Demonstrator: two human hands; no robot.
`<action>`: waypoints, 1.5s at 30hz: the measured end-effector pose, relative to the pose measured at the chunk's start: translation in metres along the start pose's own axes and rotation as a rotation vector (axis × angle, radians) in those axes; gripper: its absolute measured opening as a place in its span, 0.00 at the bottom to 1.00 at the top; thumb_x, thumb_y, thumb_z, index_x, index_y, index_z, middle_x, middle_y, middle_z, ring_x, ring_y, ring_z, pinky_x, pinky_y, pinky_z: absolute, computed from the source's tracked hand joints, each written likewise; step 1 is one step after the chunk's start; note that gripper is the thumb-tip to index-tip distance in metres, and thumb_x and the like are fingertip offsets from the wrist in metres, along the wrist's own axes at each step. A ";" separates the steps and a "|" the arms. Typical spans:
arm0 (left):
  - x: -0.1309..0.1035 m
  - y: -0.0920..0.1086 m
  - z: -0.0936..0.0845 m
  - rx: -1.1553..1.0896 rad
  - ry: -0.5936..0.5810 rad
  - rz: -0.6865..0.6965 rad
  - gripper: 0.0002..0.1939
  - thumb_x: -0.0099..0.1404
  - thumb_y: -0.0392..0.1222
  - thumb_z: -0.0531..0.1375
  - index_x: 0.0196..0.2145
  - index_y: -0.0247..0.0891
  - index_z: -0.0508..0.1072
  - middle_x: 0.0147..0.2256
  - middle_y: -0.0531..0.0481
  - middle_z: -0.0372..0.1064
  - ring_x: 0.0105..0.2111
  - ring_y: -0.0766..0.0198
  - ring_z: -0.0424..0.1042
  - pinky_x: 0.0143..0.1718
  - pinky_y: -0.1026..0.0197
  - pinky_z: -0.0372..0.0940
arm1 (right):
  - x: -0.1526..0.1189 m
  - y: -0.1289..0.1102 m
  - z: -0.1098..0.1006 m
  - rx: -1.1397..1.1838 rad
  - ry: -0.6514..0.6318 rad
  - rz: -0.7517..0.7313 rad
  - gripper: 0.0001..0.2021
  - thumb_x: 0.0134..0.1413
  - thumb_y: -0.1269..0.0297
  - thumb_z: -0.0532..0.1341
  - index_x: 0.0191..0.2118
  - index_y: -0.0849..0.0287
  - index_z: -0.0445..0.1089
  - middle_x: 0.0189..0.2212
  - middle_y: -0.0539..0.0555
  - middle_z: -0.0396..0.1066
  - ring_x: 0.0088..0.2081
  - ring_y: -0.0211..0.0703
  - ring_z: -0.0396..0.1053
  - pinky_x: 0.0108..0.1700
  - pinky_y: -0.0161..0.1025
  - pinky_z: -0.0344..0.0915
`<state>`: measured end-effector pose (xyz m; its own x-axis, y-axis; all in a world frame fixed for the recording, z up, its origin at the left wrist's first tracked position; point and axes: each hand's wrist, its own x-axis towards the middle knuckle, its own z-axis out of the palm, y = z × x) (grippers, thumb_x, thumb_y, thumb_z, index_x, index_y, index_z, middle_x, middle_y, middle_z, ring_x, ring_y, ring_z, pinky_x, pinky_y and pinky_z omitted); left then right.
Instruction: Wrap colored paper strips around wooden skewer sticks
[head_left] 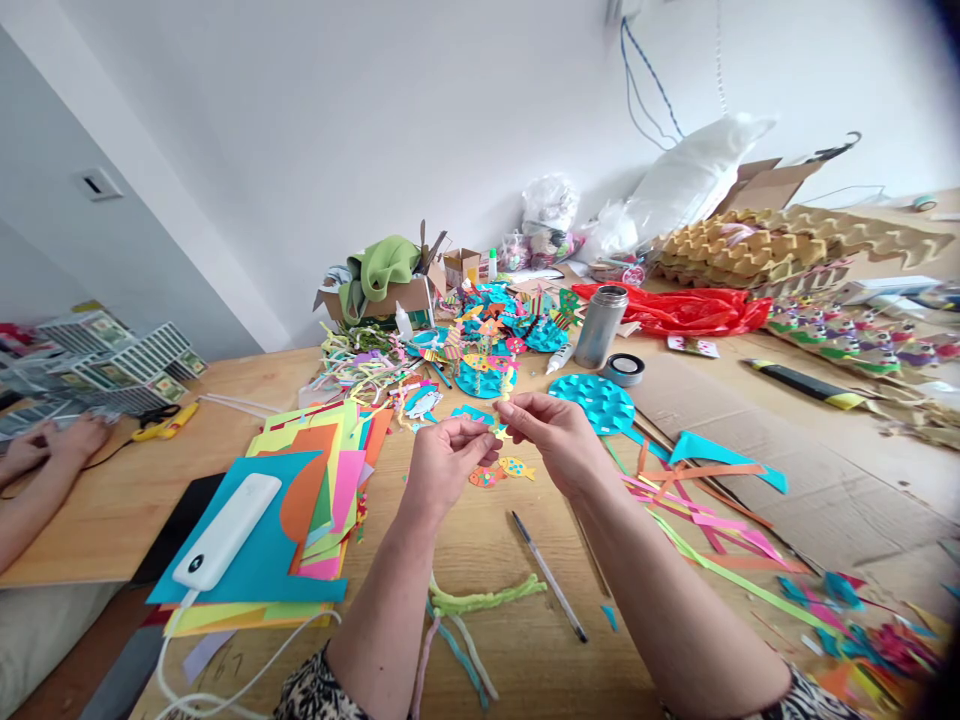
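Observation:
My left hand [444, 462] and my right hand [561, 440] meet above the middle of the table, thumbs and fingertips pinched together. Between them is a small yellow piece [501, 433], mostly covered by the fingers; its kind is unclear. Just below lie two decorated paper fish, one orange [486, 478] and one yellow [517, 467]. Behind the hands stands a blue scalloped paper piece [484, 382] with fish decorations. A pen [550, 577] rests between my forearms, and fuzzy pipe cleaners [491, 597] in green, pink and blue lie nearer to me.
On the left, a white power bank [229, 530] tops stacked coloured paper [247, 475]. A metal flask [601, 327], its lid [624, 370] and a blue disc [592, 402] sit right of centre. Farther right are a cutter [802, 383] and paper strips. Another person's hands [56, 440] show at far left.

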<state>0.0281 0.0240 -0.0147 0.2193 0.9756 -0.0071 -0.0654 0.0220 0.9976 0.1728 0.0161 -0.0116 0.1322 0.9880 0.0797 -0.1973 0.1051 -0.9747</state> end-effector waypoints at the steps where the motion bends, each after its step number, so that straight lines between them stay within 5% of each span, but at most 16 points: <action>1: 0.000 0.000 0.000 0.009 -0.003 -0.011 0.12 0.49 0.41 0.69 0.30 0.31 0.76 0.25 0.45 0.77 0.25 0.60 0.76 0.30 0.59 0.73 | 0.000 0.000 -0.001 0.005 0.008 -0.006 0.15 0.40 0.52 0.70 0.28 0.61 0.74 0.21 0.49 0.67 0.23 0.34 0.59 0.27 0.35 0.57; 12: -0.002 0.002 0.004 0.087 -0.047 -0.100 0.05 0.51 0.36 0.66 0.25 0.31 0.75 0.23 0.47 0.76 0.21 0.64 0.74 0.25 0.64 0.70 | 0.001 -0.003 -0.003 -0.017 0.081 -0.058 0.15 0.39 0.52 0.70 0.24 0.60 0.72 0.19 0.48 0.66 0.22 0.35 0.59 0.27 0.36 0.55; 28: -0.004 0.003 0.005 0.060 -0.065 -0.145 0.05 0.51 0.36 0.67 0.26 0.30 0.75 0.22 0.46 0.76 0.20 0.65 0.74 0.25 0.63 0.70 | 0.001 -0.002 -0.005 0.019 0.109 -0.049 0.13 0.39 0.54 0.70 0.24 0.59 0.74 0.20 0.49 0.67 0.23 0.35 0.59 0.28 0.36 0.55; 32: -0.002 0.001 0.002 0.049 -0.085 -0.125 0.12 0.49 0.39 0.69 0.32 0.30 0.77 0.28 0.43 0.78 0.26 0.61 0.76 0.29 0.61 0.72 | 0.003 -0.004 -0.012 -0.025 0.070 -0.037 0.15 0.38 0.52 0.70 0.25 0.59 0.74 0.20 0.49 0.68 0.24 0.36 0.61 0.29 0.36 0.57; 36: 0.002 -0.001 -0.007 0.027 -0.057 -0.081 0.27 0.49 0.41 0.70 0.47 0.32 0.73 0.39 0.40 0.77 0.33 0.60 0.77 0.34 0.61 0.72 | 0.013 0.000 -0.032 -0.248 -0.040 -0.011 0.16 0.40 0.49 0.68 0.26 0.60 0.74 0.20 0.49 0.68 0.23 0.36 0.61 0.26 0.35 0.57; 39: 0.005 -0.001 -0.014 0.012 0.000 -0.038 0.29 0.49 0.45 0.69 0.48 0.32 0.72 0.37 0.40 0.77 0.27 0.63 0.76 0.28 0.64 0.71 | 0.026 0.015 -0.050 -0.732 -0.101 0.065 0.15 0.43 0.51 0.66 0.20 0.59 0.73 0.16 0.48 0.67 0.19 0.35 0.60 0.23 0.35 0.54; 45: 0.003 0.005 -0.017 0.008 0.014 0.002 0.28 0.50 0.48 0.68 0.46 0.30 0.72 0.33 0.42 0.78 0.25 0.65 0.75 0.27 0.64 0.70 | 0.041 0.051 -0.065 -1.061 -0.100 0.225 0.04 0.36 0.70 0.68 0.18 0.58 0.73 0.14 0.50 0.70 0.19 0.38 0.65 0.22 0.35 0.55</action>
<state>0.0119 0.0310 -0.0107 0.2060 0.9785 -0.0061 -0.0579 0.0184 0.9982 0.2312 0.0549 -0.0711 0.1088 0.9822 -0.1532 0.7387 -0.1830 -0.6487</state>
